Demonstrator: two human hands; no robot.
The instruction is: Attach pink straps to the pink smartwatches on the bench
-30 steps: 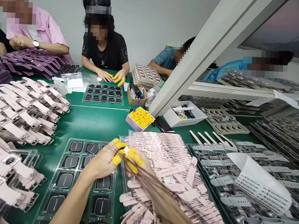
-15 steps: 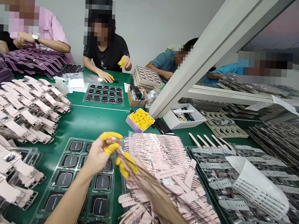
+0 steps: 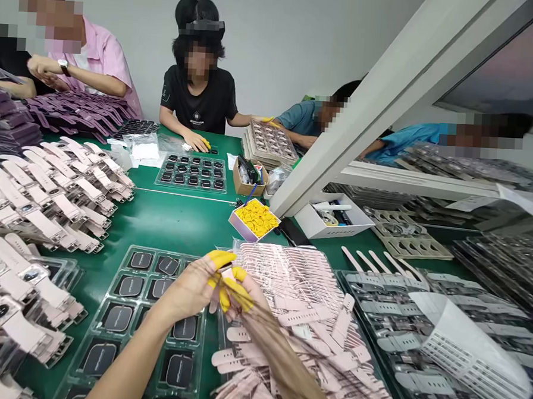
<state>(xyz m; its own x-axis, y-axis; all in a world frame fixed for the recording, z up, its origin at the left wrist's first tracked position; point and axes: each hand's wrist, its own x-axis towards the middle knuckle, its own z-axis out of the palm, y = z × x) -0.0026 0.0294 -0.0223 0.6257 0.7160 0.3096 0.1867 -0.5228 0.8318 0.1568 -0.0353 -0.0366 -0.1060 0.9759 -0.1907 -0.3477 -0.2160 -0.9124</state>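
In the middle of the head view, both my hands meet over the near edge of a pile of pink watch straps point(image 3: 307, 316). My left hand point(image 3: 194, 288), with yellow finger cots, is closed on a pink watch strap point(image 3: 227, 272). From the other side my right hand point(image 3: 250, 294), also in yellow finger cots, pinches the same strap. Fingers cover most of it, and its ends are partly hidden. Below my left forearm lies a clear plastic tray point(image 3: 201, 363) of black square watch faces point(image 3: 118, 318).
Rows of pink-strapped watches point(image 3: 33, 211) stand at left, grey-strapped ones point(image 3: 399, 296) at right under a curled printed sheet point(image 3: 468, 353). A box of yellow finger cots point(image 3: 254, 218) sits ahead, near a slanting white post point(image 3: 356, 103). Co-workers point(image 3: 200, 101) sit across the table.
My left hand has shifted right and slightly down, nearer my right hand. Across the table, a co-worker's raised hand has moved to the stacked trays. The view has shifted slightly.
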